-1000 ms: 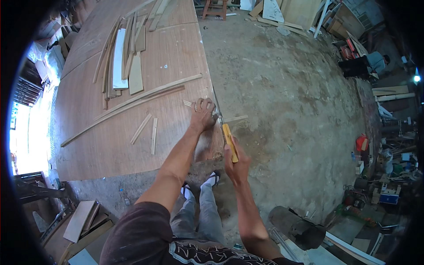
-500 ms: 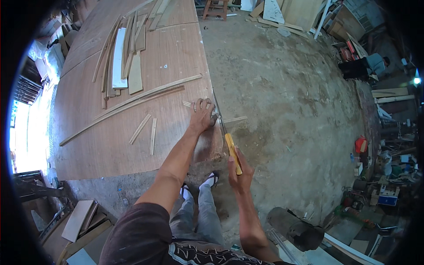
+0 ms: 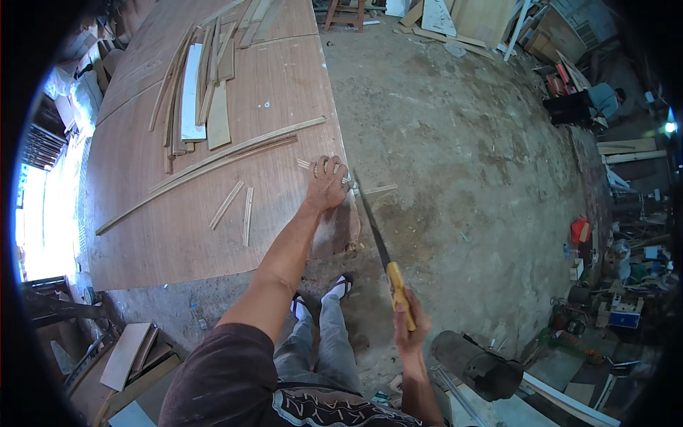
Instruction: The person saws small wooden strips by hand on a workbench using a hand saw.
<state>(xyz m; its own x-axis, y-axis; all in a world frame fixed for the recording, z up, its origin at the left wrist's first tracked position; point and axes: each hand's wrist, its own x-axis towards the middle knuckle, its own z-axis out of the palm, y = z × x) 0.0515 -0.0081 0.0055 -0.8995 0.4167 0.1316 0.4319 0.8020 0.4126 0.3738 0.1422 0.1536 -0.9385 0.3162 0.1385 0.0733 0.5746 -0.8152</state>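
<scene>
My left hand [image 3: 326,185] presses flat on a thin wooden strip [image 3: 370,188] that sticks out past the right edge of a large plywood sheet [image 3: 163,220]. My right hand [image 3: 410,329] grips the yellow handle of a hand saw [image 3: 377,245]. The dark blade runs up from the handle to the strip just right of my left fingers. The saw's tip meets the strip at the sheet's edge.
Long curved strips [image 3: 213,160] and short offcuts [image 3: 236,205] lie on the sheet, with a pile of boards [image 3: 199,92] further back. Bare concrete floor [image 3: 469,164] lies to the right. A person [image 3: 587,103] crouches far right among clutter. A dark cylinder [image 3: 473,359] lies near my right arm.
My right hand has drawn the saw back toward me and lower, so more blade shows between the handle and the strip. The left hand has stayed on the strip.
</scene>
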